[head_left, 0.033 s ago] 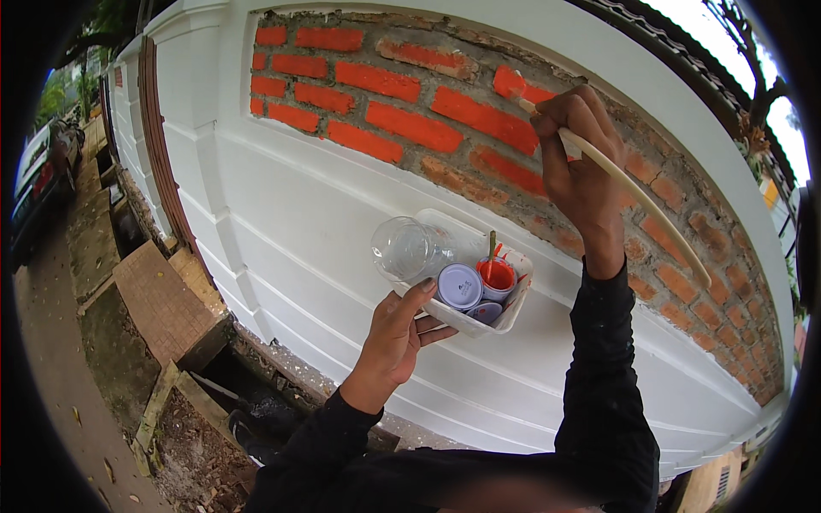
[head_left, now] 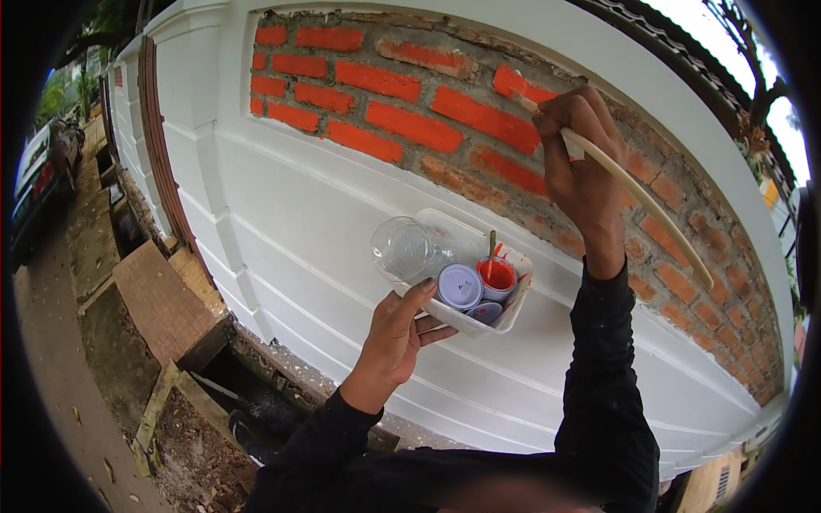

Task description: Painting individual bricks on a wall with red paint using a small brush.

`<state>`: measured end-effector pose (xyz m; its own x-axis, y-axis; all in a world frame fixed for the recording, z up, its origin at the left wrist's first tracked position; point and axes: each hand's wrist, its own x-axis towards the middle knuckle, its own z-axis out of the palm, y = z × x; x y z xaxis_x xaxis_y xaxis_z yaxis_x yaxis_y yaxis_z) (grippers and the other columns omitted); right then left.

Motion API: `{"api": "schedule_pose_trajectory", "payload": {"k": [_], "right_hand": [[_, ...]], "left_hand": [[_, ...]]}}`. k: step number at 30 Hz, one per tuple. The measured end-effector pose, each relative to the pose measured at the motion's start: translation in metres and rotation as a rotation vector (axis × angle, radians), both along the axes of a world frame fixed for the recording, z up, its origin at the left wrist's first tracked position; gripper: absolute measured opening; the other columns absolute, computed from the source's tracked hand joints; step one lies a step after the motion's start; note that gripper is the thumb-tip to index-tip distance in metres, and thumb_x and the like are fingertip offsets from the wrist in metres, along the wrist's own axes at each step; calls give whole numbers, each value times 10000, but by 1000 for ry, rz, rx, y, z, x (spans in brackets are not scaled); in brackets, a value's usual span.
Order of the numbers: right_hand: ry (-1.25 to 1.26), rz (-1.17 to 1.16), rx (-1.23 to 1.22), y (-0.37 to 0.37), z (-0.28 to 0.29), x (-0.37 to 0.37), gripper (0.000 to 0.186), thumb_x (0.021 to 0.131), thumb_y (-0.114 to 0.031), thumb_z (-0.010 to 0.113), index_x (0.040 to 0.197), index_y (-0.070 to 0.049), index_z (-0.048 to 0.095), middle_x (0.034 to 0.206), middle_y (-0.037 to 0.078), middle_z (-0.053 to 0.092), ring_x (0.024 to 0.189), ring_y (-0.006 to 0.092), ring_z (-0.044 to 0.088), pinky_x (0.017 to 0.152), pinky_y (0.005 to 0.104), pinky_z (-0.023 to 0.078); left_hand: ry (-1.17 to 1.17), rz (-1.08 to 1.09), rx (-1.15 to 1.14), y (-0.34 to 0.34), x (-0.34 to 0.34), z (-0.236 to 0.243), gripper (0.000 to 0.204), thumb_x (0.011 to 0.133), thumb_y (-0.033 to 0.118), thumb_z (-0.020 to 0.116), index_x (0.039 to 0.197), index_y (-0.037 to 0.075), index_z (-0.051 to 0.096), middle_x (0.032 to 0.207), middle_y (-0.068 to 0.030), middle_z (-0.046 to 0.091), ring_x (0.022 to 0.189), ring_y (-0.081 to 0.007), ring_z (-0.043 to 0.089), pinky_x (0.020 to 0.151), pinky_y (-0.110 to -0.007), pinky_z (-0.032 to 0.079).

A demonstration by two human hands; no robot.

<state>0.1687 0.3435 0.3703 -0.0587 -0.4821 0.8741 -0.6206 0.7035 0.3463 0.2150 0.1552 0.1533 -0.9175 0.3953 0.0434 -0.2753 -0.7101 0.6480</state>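
Right hand (head_left: 584,137): raised against the brick panel (head_left: 415,126), fingers closed in a pinch on the paintbrush (head_left: 650,192), gripping it near the bristle end. Its long pale handle ran back past the wrist, down and to the right over unpainted bricks (head_left: 674,280). The bristle end was at a partly coated orange-red brick (head_left: 539,92) high in the panel; how firmly it pressed, I could not tell.

Left hand (head_left: 393,342): held the white plastic tray (head_left: 516,320) by the side nearest me, thumb over the rim, fingers underneath. Whether the thumb also touched the lidded tin (head_left: 460,286), I could not tell. The tray was below the panel, in front of the white wall (head_left: 325,205). Contents: the lidded tin; an open paint tin (head_left: 497,275) of orange-red paint with a thin stick (head_left: 492,245) upright in it; a second lid (head_left: 485,313), partly hidden; a clear plastic container (head_left: 400,248) projecting past the left rim.

Handling, my judgement: the brush was light, stiff in the handle, soft at the tip. Best hold was close behind the bristles but on clean handle, since wet paint would be slippery. The tray seemed thin and slightly flexible, heavier at the tin end, so it wanted support from beneath, kept level for the open tin. The clear container looked light and easily dented.
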Motion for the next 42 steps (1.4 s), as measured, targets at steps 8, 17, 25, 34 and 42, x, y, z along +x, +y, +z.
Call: {"api": "schedule_pose_trajectory", "payload": {"k": [8,17,25,34,42], "right_hand": [[-1,12,-1,2,-1,-5,150,818,118,648,807,-8,567,871,101,632,759,199,643,658,316,520],[17,0,4,1,2,5,158,821,121,639,810,-15,559,872,105,619,788,210,664,682,321,545],[-34,-10,101,2,5,9,165,803,123,621,810,-17,534,903,115,626,841,245,676,720,341,552],[-106,-36,135,6,5,19,189,731,151,571,777,-18,503,927,123,621,871,266,649,751,357,537],[-53,-84,159,6,2,24,210,708,158,589,775,-15,491,923,127,607,894,290,650,759,371,539]], "left_hand": [[-1,54,-40,3,2,3,473,1008,363,604,1292,-11,544,1165,-154,677,1054,-273,715,920,-476,614],[17,44,-49,5,0,8,478,1003,369,613,1301,2,544,1197,-156,661,1063,-274,712,920,-478,613],[8,9,5,3,-9,4,582,944,365,706,1349,7,489,1231,-131,643,1054,-256,711,908,-431,618],[7,38,-50,5,-7,7,474,1001,354,616,1305,-1,541,1206,-152,659,1061,-281,713,923,-470,613],[19,20,-42,5,-9,4,505,997,365,619,1331,-3,529,1220,-158,653,1073,-282,710,921,-463,615]]}}
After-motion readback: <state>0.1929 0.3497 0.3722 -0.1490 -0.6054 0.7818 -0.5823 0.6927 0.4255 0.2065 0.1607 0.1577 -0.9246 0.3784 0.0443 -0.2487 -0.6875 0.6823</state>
